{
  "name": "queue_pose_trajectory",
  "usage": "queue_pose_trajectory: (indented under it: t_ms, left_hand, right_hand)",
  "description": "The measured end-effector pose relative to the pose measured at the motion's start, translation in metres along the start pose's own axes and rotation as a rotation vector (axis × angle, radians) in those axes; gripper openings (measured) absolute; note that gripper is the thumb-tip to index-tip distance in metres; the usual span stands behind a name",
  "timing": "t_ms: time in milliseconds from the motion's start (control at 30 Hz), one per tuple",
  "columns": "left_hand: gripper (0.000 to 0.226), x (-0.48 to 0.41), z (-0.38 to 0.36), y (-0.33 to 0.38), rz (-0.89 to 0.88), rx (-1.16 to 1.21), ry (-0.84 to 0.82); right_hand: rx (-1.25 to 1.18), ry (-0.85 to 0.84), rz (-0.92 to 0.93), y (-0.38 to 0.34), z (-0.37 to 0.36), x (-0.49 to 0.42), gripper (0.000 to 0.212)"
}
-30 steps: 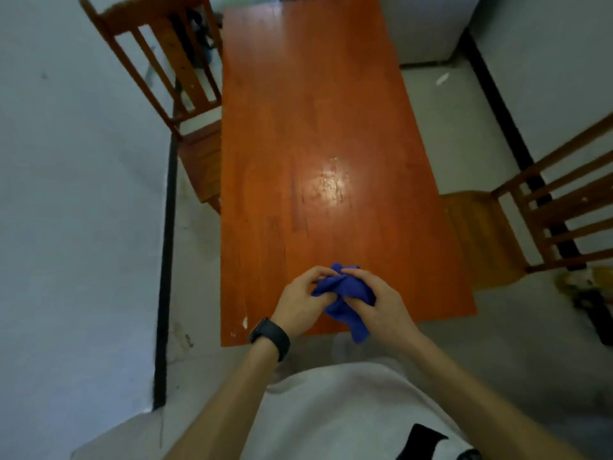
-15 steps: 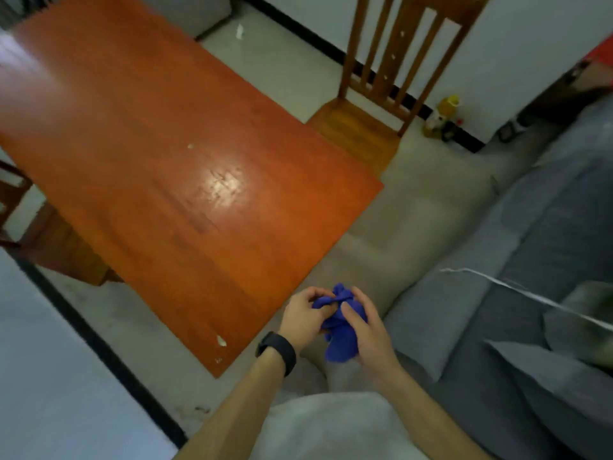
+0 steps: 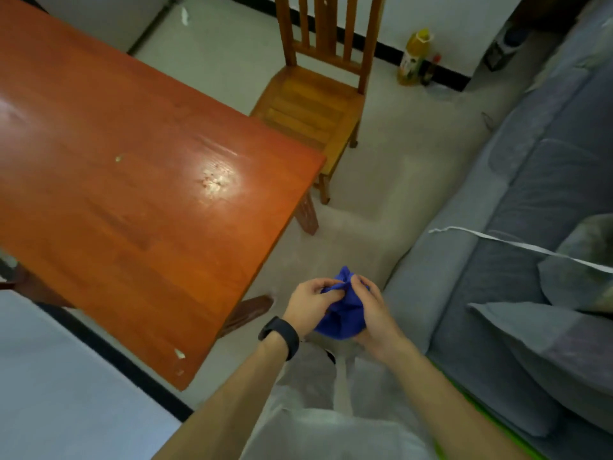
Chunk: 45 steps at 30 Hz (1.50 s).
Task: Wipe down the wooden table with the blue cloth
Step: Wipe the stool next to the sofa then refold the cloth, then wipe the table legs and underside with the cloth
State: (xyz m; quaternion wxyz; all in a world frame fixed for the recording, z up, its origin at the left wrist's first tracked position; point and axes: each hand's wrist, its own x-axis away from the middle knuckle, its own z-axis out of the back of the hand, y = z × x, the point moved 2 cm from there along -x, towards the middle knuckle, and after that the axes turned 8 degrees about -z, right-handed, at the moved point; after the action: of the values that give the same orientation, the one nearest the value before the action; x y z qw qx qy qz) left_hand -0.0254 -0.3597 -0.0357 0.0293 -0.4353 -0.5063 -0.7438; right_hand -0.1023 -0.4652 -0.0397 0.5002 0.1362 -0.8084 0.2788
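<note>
The blue cloth (image 3: 341, 318) is bunched into a ball in front of my body, over the floor and to the right of the wooden table's near corner. My left hand (image 3: 310, 305), with a black watch on its wrist, pinches the cloth's upper left fold. My right hand (image 3: 373, 312) cups and grips the cloth from the right. The reddish wooden table (image 3: 139, 200) fills the left of the view, with a bright glare spot and a few pale specks on its top. Neither hand touches the table.
A wooden chair (image 3: 315, 101) stands at the table's far right side. A grey sofa (image 3: 517, 260) with cushions runs along the right, with a white strip lying across it. Bottles (image 3: 414, 58) stand by the wall at the back. A white wall is at the lower left.
The view has swung right, so the table now lies to the left and the sofa has come into view. Both hands have kept hold of the cloth, now off the table's edge and over the floor.
</note>
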Motion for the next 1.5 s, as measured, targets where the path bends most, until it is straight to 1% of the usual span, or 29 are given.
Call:
queue_pose_trajectory:
  t_ms: [67, 100, 167, 233, 300, 367, 500, 567, 633, 733, 800, 867, 900, 933, 967, 1000, 1033, 1067, 1100, 1133, 1167, 1200, 1267, 1300, 1367, 1433, 1500]
  left_hand:
    - [0.014, -0.013, -0.01, 0.009, 0.015, -0.035, -0.017]
    - [0.01, -0.018, -0.016, 0.017, 0.006, -0.035, -0.026]
    - [0.012, -0.028, -0.026, 0.031, -0.031, -0.073, -0.048]
    - [0.013, -0.039, -0.033, 0.045, -0.072, -0.214, -0.064]
    - [0.022, -0.054, -0.034, 0.059, -0.162, -0.384, 0.004]
    - [0.034, -0.076, -0.027, 0.078, -0.266, -0.556, 0.112]
    - [0.06, -0.146, 0.008, 0.1, -0.427, -0.982, 0.315]
    - [0.069, -0.19, 0.029, 0.106, -0.469, -1.17, 0.366]
    - [0.068, -0.229, 0.046, 0.11, -0.508, -1.303, 0.361]
    - [0.064, -0.258, 0.055, 0.111, -0.549, -1.325, 0.303]
    - [0.06, -0.265, 0.055, 0.11, -0.57, -1.294, 0.305]
    - [0.059, -0.265, 0.055, 0.107, -0.585, -1.293, 0.338]
    - [0.059, -0.265, 0.055, 0.106, -0.592, -1.301, 0.353]
    - [0.058, -0.267, 0.055, 0.106, -0.594, -1.309, 0.361]
    - [0.058, -0.268, 0.055, 0.106, -0.591, -1.319, 0.361]
    - [0.058, -0.266, 0.055, 0.106, -0.585, -1.331, 0.357]
    - [0.058, -0.264, 0.055, 0.104, -0.581, -1.332, 0.351]
    - [0.058, -0.262, 0.054, 0.102, -0.581, -1.329, 0.346]
    - [0.058, -0.261, 0.053, 0.101, -0.58, -1.325, 0.349]
    - [0.058, -0.26, 0.052, 0.101, -0.582, -1.322, 0.36]
    - [0.059, -0.26, 0.051, 0.101, -0.585, -1.321, 0.375]
    - [0.059, -0.26, 0.051, 0.101, -0.585, -1.322, 0.392]
    - [0.058, -0.26, 0.049, 0.099, -0.593, -1.318, 0.432]
    - [0.058, -0.257, 0.047, 0.097, -0.599, -1.311, 0.448]
    - [0.058, -0.249, 0.04, 0.089, -0.617, -1.301, 0.455]
    - [0.061, -0.235, 0.031, 0.076, -0.636, -1.298, 0.427]
    - [0.063, -0.225, 0.027, 0.068, -0.622, -1.241, 0.408]
  right_hand:
    - [0.009, -0.026, -0.015, -0.014, 0.015, -0.011, 0.041]
    - [0.04, -0.006, -0.006, -0.022, 0.024, -0.017, 0.037]
    - [0.115, 0.035, 0.032, -0.041, 0.035, -0.028, 0.024]
    - [0.166, 0.069, 0.068, -0.057, 0.041, -0.041, 0.015]
    - [0.185, 0.09, 0.115, -0.076, 0.04, -0.055, 0.013]
    - [0.171, 0.095, 0.16, -0.095, 0.039, -0.078, 0.014]
    - [0.153, 0.08, 0.207, -0.121, 0.033, -0.14, 0.018]
    - [0.152, 0.101, 0.216, -0.127, 0.027, -0.177, 0.019]
    - [0.169, 0.101, 0.222, -0.13, 0.013, -0.213, 0.02]
    - [0.243, 0.125, 0.267, -0.131, -0.017, -0.266, 0.023]
    - [0.349, 0.068, 0.411, -0.137, -0.048, -0.296, 0.028]
    - [0.526, -0.025, 0.576, -0.135, -0.081, -0.321, 0.025]
    - [0.617, -0.049, 0.64, -0.131, -0.091, -0.337, 0.028]
    - [0.704, -0.027, 0.694, -0.125, -0.093, -0.358, 0.033]
    - [0.775, -0.011, 0.674, -0.119, -0.088, -0.379, 0.027]
    - [0.827, -0.012, 0.591, -0.115, -0.082, -0.394, 0.017]
    - [0.881, 0.006, 0.497, -0.109, -0.066, -0.41, 0.021]
    - [0.985, 0.022, 0.367, -0.106, -0.05, -0.418, 0.029]
    - [1.076, 0.039, 0.245, -0.104, -0.032, -0.423, 0.033]
    - [1.122, 0.073, 0.162, -0.102, -0.015, -0.425, 0.034]
    - [1.115, 0.119, 0.138, -0.104, -0.003, -0.422, 0.034]
    - [1.05, 0.138, 0.155, -0.108, 0.004, -0.413, 0.034]
    - [0.773, 0.11, 0.182, -0.11, 0.007, -0.396, 0.028]
    - [0.631, 0.074, 0.203, -0.111, 0.006, -0.386, 0.023]
    - [0.453, -0.016, 0.262, -0.12, -0.003, -0.363, 0.014]
    - [0.353, -0.094, 0.335, -0.13, -0.014, -0.347, 0.012]
    - [0.323, -0.176, 0.395, -0.137, -0.029, -0.337, 0.018]
